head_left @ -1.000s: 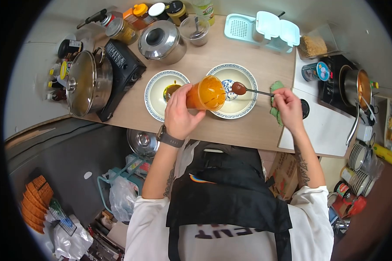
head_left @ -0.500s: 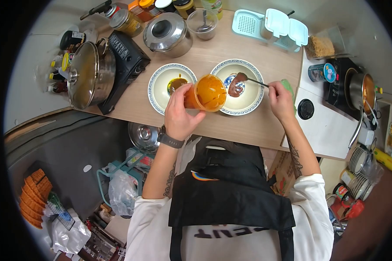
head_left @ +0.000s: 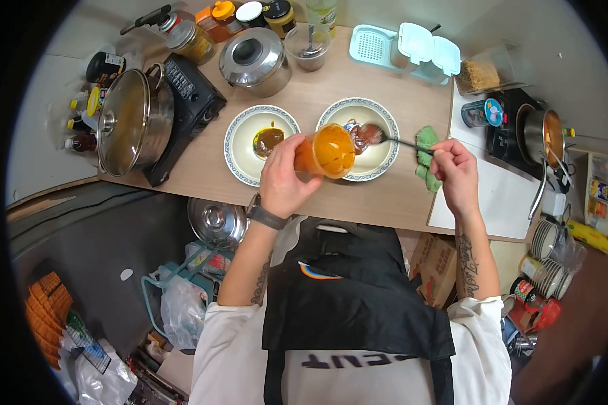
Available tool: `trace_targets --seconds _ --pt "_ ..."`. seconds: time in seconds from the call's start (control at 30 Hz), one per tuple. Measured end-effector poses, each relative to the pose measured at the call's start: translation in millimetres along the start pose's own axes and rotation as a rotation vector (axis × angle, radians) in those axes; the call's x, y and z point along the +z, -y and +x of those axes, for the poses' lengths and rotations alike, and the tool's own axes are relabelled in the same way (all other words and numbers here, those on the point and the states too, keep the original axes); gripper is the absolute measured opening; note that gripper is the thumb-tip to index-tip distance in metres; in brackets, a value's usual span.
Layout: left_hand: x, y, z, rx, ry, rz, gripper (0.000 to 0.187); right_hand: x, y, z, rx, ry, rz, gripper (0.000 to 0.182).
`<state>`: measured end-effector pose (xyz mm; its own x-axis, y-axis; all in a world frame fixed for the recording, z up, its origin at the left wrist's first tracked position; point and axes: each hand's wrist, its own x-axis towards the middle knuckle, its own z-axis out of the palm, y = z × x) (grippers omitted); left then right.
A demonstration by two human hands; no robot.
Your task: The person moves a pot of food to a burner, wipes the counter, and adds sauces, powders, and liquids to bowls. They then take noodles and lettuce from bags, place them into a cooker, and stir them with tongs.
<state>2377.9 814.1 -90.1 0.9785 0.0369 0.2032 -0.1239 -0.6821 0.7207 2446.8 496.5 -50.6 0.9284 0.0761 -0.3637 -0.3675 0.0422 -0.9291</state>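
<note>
My left hand (head_left: 284, 177) is closed around a clear plastic tub (head_left: 325, 152) of orange-brown sauce, tilted beside the right-hand bowl and covering part of its rim. In my right hand (head_left: 455, 174) is the thin dark handle of a spoon (head_left: 384, 135), its head blurred over that bowl. The right-hand bowl (head_left: 383, 159), white with a blue patterned rim, has reddish-brown paste (head_left: 366, 138) at its bottom. A matching left-hand bowl (head_left: 242, 158) holds a dark oily sauce (head_left: 269, 140). Just behind the spoon handle lies a green cloth (head_left: 426, 150).
A lidded steel pot (head_left: 253, 62) and a clear tub (head_left: 309, 48) stand behind the bowls. Pale blue seasoning boxes (head_left: 412, 48) sit at the back. At left is a large glass-lidded pot (head_left: 130, 121) beside a black stove (head_left: 186, 111); a saucepan (head_left: 539, 135) stands at right.
My right hand has drawn the spoon a little to the right, off the paste. The tub stays in my left hand over the bowl's near side. The camera view has shifted slightly.
</note>
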Motion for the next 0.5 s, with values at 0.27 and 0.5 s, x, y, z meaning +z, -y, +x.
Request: trace_targets --seconds 0.27,0.5 --pt "20 -26 6 0.174 0.142 -0.062 0.075 81 2 -21 -0.803 0.238 -0.862 0.017" --pt "36 -25 8 -0.071 0.144 -0.440 0.073 -88 -3 13 -0.412 -0.325 -1.201 0.041"
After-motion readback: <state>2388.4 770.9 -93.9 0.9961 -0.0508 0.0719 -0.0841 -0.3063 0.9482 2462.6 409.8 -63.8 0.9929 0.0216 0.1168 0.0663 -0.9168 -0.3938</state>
